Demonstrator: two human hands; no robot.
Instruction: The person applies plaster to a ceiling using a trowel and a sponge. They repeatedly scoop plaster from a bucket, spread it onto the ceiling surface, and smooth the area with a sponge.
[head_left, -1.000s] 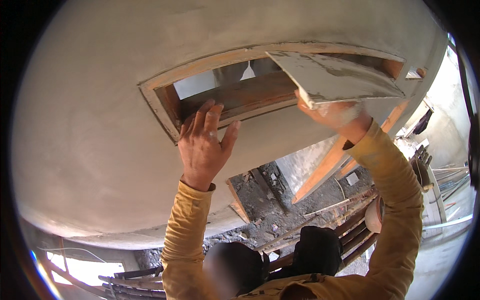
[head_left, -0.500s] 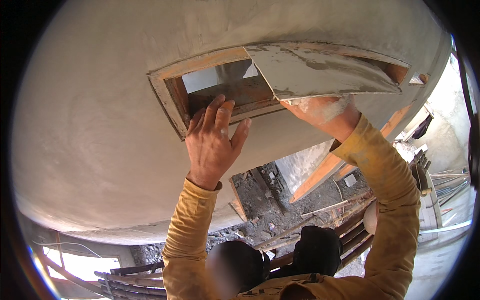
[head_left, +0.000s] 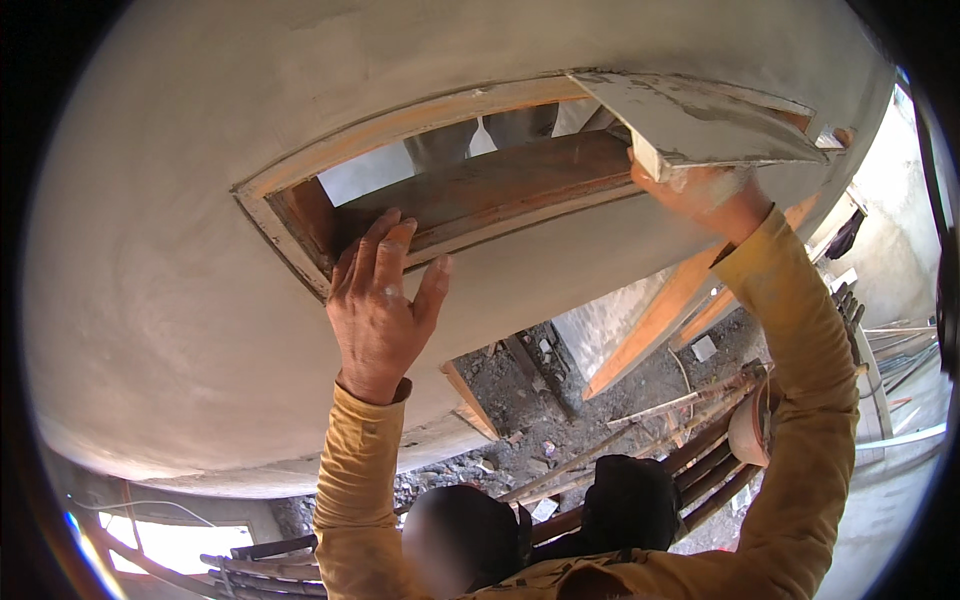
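Observation:
My right hand [head_left: 705,195] grips a flat rectangular plastering float [head_left: 715,125] from below. Wet grey plaster is smeared over the float's face, and its handle is hidden. The float lies across the right part of a wooden window frame [head_left: 400,125] set in a plastered wall. At the frame's lower left corner, my left hand [head_left: 375,310] rests with its fingers apart and nothing in them, fingertips on the sill edge. Whitish plaster dust marks both hands.
Smooth grey plaster covers the wall [head_left: 170,270]. Below it is a second opening with an orange wooden frame [head_left: 640,330]. Rubble [head_left: 525,380] covers the ground. Bamboo poles [head_left: 700,475] run beneath me, next to a round bowl-like container [head_left: 750,430].
The float in my right hand has shifted right along the frame, uncovering more of the opening. My left hand appears slightly farther left in view, still at the frame's lower left corner.

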